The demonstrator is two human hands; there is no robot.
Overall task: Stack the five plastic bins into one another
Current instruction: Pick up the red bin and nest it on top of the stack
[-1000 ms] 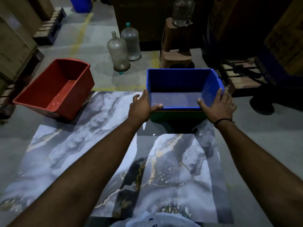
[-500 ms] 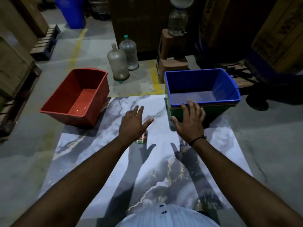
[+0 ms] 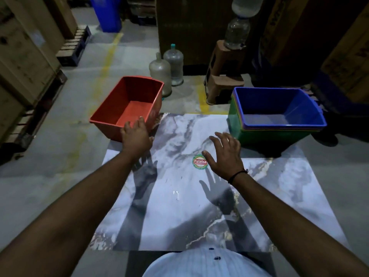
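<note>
A red bin [image 3: 127, 105] stands alone at the far left corner of the marble-patterned sheet [image 3: 179, 196], open side up. At the far right a blue bin [image 3: 279, 105] sits nested in a stack whose outermost bin is green [image 3: 265, 135], with thin coloured rims showing between them. My left hand [image 3: 136, 134] reaches over the red bin's near rim, fingers spread, touching or almost touching it. My right hand [image 3: 226, 152] hovers open above the sheet, just left of the stack, holding nothing.
Two big clear water jugs [image 3: 166, 70] stand on the floor behind the red bin. A brown plastic stool [image 3: 224, 84] with a bottle on top is behind the stack. Wooden crates and pallets [image 3: 26, 62] line the left. A round sticker [image 3: 200, 161] marks the sheet.
Both hands have let go of the blue bin, now resting in the stack. My left hand has moved left to the red bin; my right hand has drawn back from the stack.
</note>
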